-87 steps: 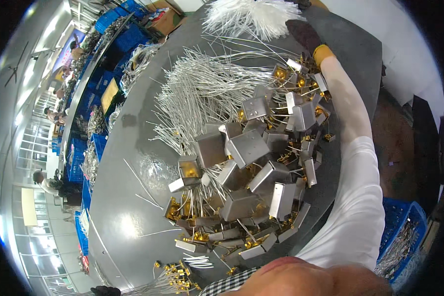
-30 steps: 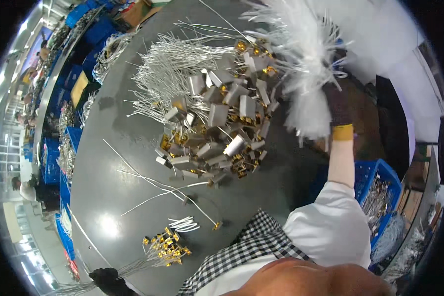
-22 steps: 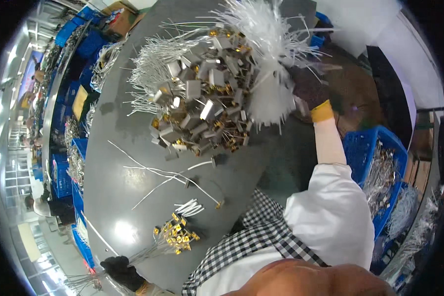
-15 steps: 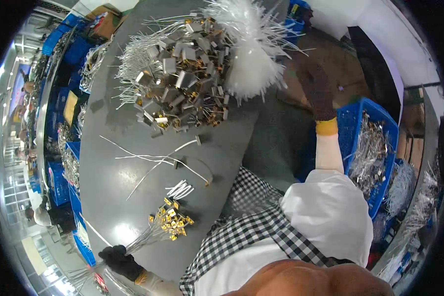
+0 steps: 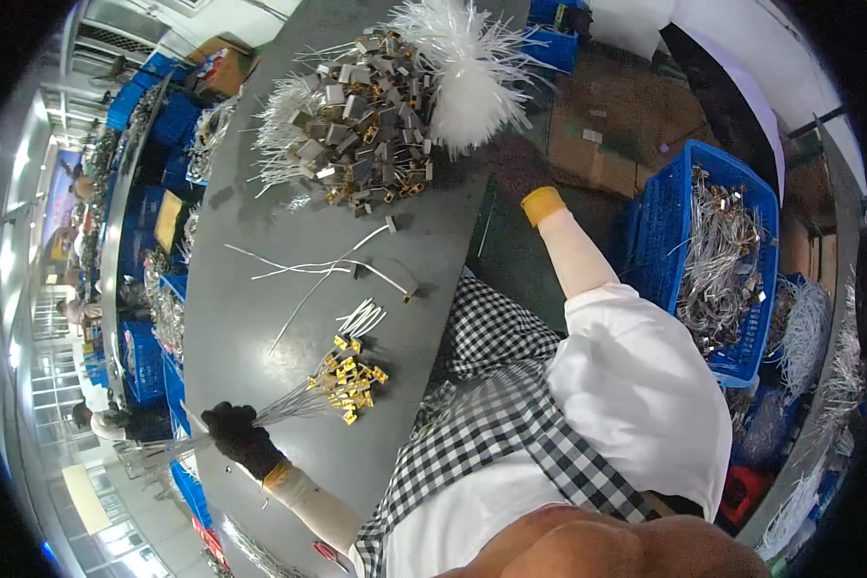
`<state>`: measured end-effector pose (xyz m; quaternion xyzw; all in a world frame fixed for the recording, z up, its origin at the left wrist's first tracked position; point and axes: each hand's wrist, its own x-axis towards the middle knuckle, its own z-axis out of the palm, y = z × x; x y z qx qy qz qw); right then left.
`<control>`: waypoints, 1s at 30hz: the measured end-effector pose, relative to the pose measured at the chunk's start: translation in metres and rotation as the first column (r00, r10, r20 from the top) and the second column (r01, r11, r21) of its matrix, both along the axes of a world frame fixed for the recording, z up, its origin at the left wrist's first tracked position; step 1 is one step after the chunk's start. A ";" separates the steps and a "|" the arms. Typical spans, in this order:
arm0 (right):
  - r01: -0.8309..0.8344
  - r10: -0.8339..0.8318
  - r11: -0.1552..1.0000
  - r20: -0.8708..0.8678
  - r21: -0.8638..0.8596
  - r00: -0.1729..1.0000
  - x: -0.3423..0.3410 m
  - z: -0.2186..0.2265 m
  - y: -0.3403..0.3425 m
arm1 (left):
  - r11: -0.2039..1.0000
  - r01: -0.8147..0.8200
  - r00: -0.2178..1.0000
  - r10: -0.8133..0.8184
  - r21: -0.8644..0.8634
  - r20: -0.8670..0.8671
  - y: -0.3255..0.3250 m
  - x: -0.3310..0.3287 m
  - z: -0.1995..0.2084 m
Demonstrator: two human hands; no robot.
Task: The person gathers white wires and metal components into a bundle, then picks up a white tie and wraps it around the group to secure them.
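Observation:
My left hand (image 5: 236, 433), in a dark knitted glove, is closed round a bundle of thin wires (image 5: 294, 400). Yellow metal end pieces (image 5: 352, 385) fan out from the bundle over the grey table. Just beyond them lie several short white sleeves (image 5: 361, 318). A few loose white wires (image 5: 332, 265) with small end blocks cross each other farther up. My right hand (image 5: 515, 166), also gloved, is dark and blurred beside the table's right edge, close to a tuft of white strands (image 5: 462, 106); its fingers cannot be made out.
A large heap of grey block-ended wires (image 5: 366, 125) covers the far part of the table (image 5: 250, 231). On the right stands a blue crate (image 5: 674, 207) full of wires. Flattened cardboard (image 5: 602, 154) lies beyond my right hand. Blue bins (image 5: 144, 356) line the left.
My right hand has swung left, from above the cardboard to the table's edge near the white tuft. My left hand has moved slightly up, still holding the wire bundle. The whole view has shifted.

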<state>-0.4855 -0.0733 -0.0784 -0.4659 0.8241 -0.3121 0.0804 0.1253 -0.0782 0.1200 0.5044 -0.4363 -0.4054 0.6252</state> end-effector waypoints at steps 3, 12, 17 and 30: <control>-0.187 0.179 0.972 0.071 0.139 0.981 0.044 0.021 0.034 | 0.994 -0.108 0.994 0.109 -0.020 0.016 0.001 -0.019 -0.010; -0.943 0.853 0.322 -0.407 -0.083 0.327 0.254 0.034 0.054 | 0.978 0.209 0.977 -0.208 -0.023 0.048 0.000 -0.005 -0.007; -0.969 0.905 0.235 -0.346 -0.074 0.246 0.297 0.178 -0.004 | 0.976 0.091 0.814 0.042 -0.198 0.579 0.020 -0.031 0.009; -0.987 0.978 -0.002 -0.206 0.159 -0.035 0.412 0.246 -0.038 | 0.804 0.007 0.353 0.555 -0.595 0.754 0.029 0.002 0.002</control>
